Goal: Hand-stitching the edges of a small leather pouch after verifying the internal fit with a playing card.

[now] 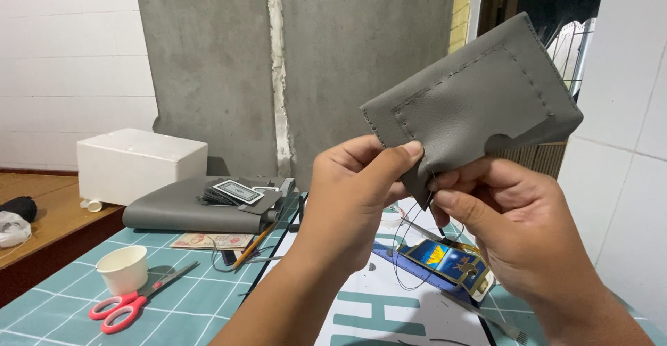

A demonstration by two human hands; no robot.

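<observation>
Both hands pinch the lower left corner of the grey leather piece: left hand with thumb over the edge, right hand just beneath, gripping a dark thread (needle not discernible). The piece extends up and right from the hands, above the tabletop.

Your left hand hides the lower corner of the grey leather piece | any needle at your right hand is too small to tell | your right hand partly covers the blue card | both forearms cut off by the bottom edge | the surface runs out of frame.
</observation>
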